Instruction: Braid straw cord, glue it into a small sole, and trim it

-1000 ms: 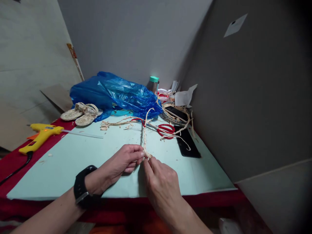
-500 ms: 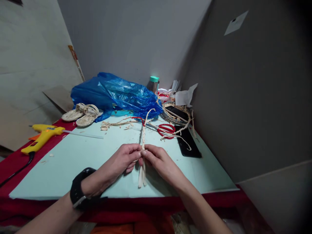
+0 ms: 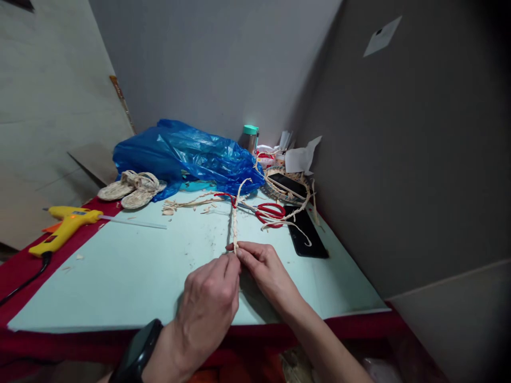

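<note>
A pale braided cord of plant fibre (image 3: 235, 226) runs toward me down the middle of the table. Its far end is tied with red string (image 3: 232, 199) close to the scissors. My right hand (image 3: 268, 268) pinches the braid between thumb and fingers at its near end. Just below, my left hand (image 3: 211, 298) is closed around the loose strands, knuckles up, and hides them. The two hands nearly touch. A black watch (image 3: 138, 351) is on the left wrist.
Red-handled scissors (image 3: 270, 214) lie beyond my right hand, near a black tablet (image 3: 305, 234). At left are a yellow glue gun (image 3: 66, 226) and woven sandals (image 3: 138, 190). A blue plastic bag (image 3: 187, 154), a bottle (image 3: 249, 139) and a woven basket (image 3: 275, 175) stand behind.
My left hand has turned over and moved nearer to me, closing over the loose strands that hung visible before. My right hand keeps its pinch on the braid, slightly lower.
</note>
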`<state>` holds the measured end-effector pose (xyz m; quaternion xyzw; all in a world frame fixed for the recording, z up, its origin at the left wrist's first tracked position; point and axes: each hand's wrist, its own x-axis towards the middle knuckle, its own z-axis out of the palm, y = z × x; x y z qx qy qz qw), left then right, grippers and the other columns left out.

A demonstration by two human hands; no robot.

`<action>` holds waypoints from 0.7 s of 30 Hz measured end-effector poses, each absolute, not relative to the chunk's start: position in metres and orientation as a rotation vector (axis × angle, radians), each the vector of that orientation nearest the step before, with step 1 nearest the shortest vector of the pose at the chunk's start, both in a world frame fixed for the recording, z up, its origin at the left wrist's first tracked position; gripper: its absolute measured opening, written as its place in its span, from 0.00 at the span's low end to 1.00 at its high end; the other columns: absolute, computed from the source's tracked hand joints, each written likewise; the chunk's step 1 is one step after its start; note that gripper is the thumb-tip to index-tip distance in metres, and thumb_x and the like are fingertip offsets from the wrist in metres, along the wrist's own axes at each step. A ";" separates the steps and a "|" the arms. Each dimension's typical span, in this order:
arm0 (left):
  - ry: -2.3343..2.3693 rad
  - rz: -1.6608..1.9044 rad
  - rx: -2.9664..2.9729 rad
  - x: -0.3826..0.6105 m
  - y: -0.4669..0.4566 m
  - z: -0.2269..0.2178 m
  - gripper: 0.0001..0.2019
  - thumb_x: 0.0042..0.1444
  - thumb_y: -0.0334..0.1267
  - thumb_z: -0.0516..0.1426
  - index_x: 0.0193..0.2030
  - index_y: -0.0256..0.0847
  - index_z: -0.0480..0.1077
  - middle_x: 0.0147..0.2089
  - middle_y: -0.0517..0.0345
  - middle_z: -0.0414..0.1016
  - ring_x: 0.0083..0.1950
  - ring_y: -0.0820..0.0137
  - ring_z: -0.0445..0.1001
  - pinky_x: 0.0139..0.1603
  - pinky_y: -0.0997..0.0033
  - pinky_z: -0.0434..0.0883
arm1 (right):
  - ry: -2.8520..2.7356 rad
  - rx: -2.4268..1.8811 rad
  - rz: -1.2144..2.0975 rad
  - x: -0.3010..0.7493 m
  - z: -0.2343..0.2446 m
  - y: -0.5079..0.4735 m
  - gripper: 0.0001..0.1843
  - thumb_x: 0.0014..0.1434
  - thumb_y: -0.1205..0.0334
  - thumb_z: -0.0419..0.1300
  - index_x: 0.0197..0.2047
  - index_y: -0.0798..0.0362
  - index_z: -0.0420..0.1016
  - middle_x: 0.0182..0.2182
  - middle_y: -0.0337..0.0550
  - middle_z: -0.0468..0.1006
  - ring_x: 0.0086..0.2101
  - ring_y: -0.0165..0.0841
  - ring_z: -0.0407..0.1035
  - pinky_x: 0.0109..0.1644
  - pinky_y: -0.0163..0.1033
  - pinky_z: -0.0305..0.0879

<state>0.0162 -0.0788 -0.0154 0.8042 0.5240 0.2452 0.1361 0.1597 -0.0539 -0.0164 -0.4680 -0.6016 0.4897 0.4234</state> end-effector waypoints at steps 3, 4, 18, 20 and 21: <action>1.495 0.716 2.401 0.021 -0.085 -0.023 0.20 0.66 0.31 0.44 0.50 0.31 0.76 0.44 0.31 0.81 0.41 0.48 0.77 0.43 0.53 0.65 | -1.442 -1.124 1.350 0.162 -0.016 -0.054 0.17 0.62 0.53 0.56 0.37 0.58 0.78 0.23 0.38 0.70 0.26 0.30 0.61 0.33 0.35 0.59; 1.485 0.718 2.416 0.020 -0.086 -0.022 0.20 0.66 0.31 0.45 0.50 0.32 0.77 0.43 0.32 0.81 0.41 0.48 0.77 0.43 0.53 0.65 | -1.427 -1.116 1.370 0.163 -0.016 -0.054 0.17 0.62 0.52 0.57 0.37 0.58 0.78 0.24 0.39 0.70 0.27 0.30 0.62 0.33 0.35 0.59; 0.935 0.760 1.471 0.002 -0.034 0.013 0.09 0.54 0.41 0.59 0.39 0.41 0.72 0.41 0.53 0.79 0.43 0.63 0.75 0.48 0.65 0.70 | -1.372 -0.943 1.558 0.168 -0.010 -0.060 0.15 0.66 0.50 0.54 0.36 0.53 0.68 0.28 0.35 0.60 0.26 0.26 0.51 0.28 0.30 0.48; 0.887 0.749 1.382 0.006 -0.032 0.009 0.10 0.54 0.43 0.59 0.39 0.40 0.69 0.36 0.56 0.75 0.35 0.68 0.73 0.39 0.70 0.70 | -1.384 -0.937 1.572 0.166 -0.009 -0.060 0.14 0.66 0.50 0.53 0.37 0.53 0.67 0.29 0.35 0.59 0.27 0.26 0.50 0.28 0.30 0.48; 0.878 0.737 1.345 0.007 -0.032 0.007 0.11 0.54 0.44 0.59 0.38 0.40 0.68 0.33 0.58 0.73 0.30 0.72 0.69 0.33 0.73 0.68 | -1.399 -0.938 1.570 0.166 -0.008 -0.060 0.14 0.67 0.51 0.53 0.37 0.53 0.66 0.29 0.35 0.59 0.27 0.26 0.50 0.28 0.30 0.48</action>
